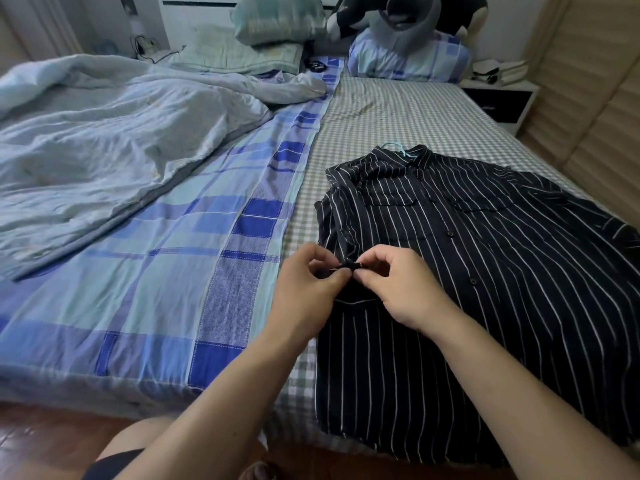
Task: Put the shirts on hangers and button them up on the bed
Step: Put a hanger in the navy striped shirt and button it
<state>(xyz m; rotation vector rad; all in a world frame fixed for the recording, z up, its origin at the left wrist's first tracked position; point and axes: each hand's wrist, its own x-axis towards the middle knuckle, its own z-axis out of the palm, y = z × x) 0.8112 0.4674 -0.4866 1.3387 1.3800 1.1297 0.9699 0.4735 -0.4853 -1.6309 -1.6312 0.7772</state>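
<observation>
A black shirt with thin white stripes (485, 258) lies front-up on the checked side of the bed (398, 112). The pale blue hook of a hanger (393, 145) sticks out at its collar. Two buttons show along the placket, and they look fastened. My left hand (308, 289) and my right hand (398, 285) meet at the shirt's left edge. Both pinch a small bunched piece of the dark fabric, a cuff or sleeve end, between thumb and fingers. Whatever lies between my fingertips is hidden.
A crumpled pale blue duvet (104, 150) covers the bed's left side over a blue plaid sheet (214, 258). Pillows (277, 19) and a plush toy (408, 15) lie at the head. A nightstand (498, 98) stands at the right. Wooden floor (41, 441) runs along the near edge.
</observation>
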